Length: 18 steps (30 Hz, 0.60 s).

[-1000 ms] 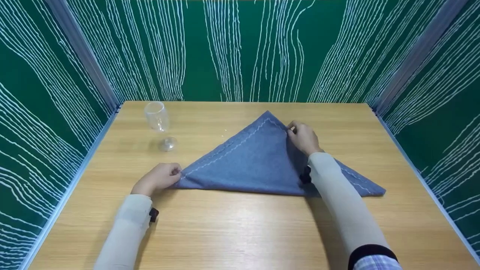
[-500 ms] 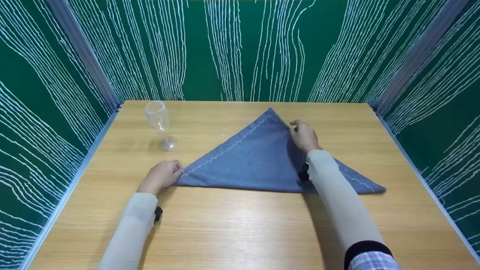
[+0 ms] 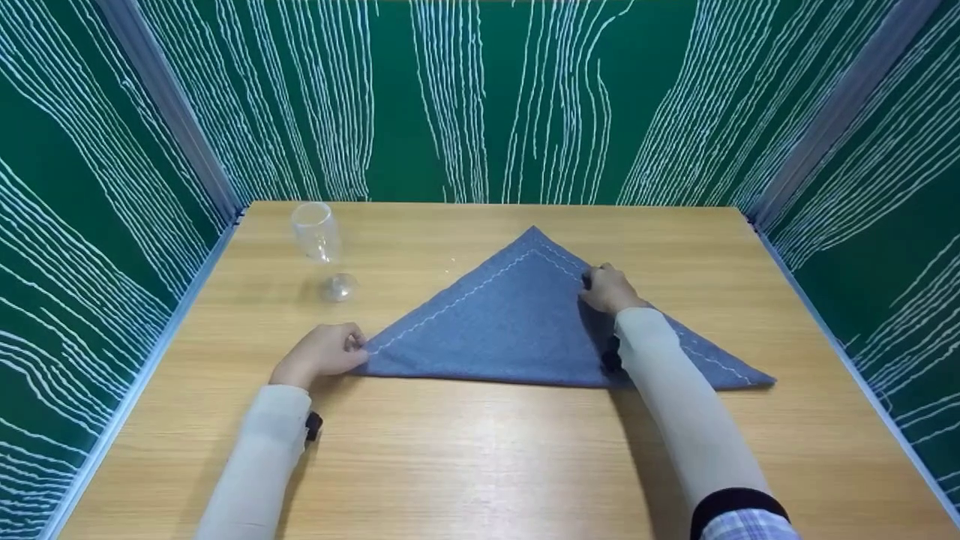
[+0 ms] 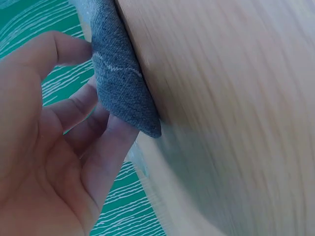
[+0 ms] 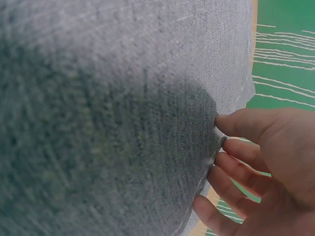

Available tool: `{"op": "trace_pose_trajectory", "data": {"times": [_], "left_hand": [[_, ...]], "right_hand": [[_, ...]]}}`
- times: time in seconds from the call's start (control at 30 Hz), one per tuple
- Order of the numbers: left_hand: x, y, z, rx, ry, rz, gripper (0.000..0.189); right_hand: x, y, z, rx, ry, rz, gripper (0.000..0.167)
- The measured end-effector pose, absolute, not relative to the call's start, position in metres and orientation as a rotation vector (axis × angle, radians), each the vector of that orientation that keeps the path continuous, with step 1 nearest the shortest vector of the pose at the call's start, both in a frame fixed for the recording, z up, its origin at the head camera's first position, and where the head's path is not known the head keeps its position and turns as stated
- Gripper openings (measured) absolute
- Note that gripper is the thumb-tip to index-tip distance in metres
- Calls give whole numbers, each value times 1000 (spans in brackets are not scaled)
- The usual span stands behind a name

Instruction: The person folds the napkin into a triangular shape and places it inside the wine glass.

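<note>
A blue-grey cloth [image 3: 495, 322], folded into a triangle with pale stitching along its upper edges, lies on the wooden table. My left hand [image 3: 322, 351] holds its left corner. In the left wrist view that corner [image 4: 125, 93] sits between the curled fingers of the left hand [image 4: 54, 147]. My right hand [image 3: 609, 289] is at the sloping right edge, below the peak. The right wrist view has the right hand [image 5: 266, 167] pinching the cloth edge, thumb on the upper face and fingertips along the rim. The right forearm hides part of the cloth's right side.
A clear stemmed glass [image 3: 319, 247] stands upright at the back left of the table [image 3: 465, 465], apart from the cloth and left hand. Green panels with white wavy lines [image 3: 450, 105] enclose the back and sides. Tiny pale specks lie behind the cloth.
The cloth's peak rose slightly away from me, then came back lower and flatter. My right hand has moved a little down toward me along the edge. The left hand stays at the left corner.
</note>
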State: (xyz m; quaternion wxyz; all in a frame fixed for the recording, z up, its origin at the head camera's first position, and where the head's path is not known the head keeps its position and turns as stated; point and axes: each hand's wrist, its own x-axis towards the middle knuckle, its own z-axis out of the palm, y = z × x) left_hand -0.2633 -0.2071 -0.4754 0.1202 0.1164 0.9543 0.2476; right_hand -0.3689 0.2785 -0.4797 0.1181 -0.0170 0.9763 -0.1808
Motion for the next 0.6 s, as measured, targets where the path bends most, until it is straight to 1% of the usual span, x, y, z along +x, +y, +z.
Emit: {"op": "trace_pose_trajectory", "data": {"times": [0.23, 0.6], "left_hand": [[-261, -206, -475, 345, 2752, 742, 31], [-255, -206, -473, 288, 2655, 779, 29]], "right_hand": [[-362, 283, -479, -20, 2798, -603, 53], [-353, 295, -466, -112, 2684, -651, 57]]}}
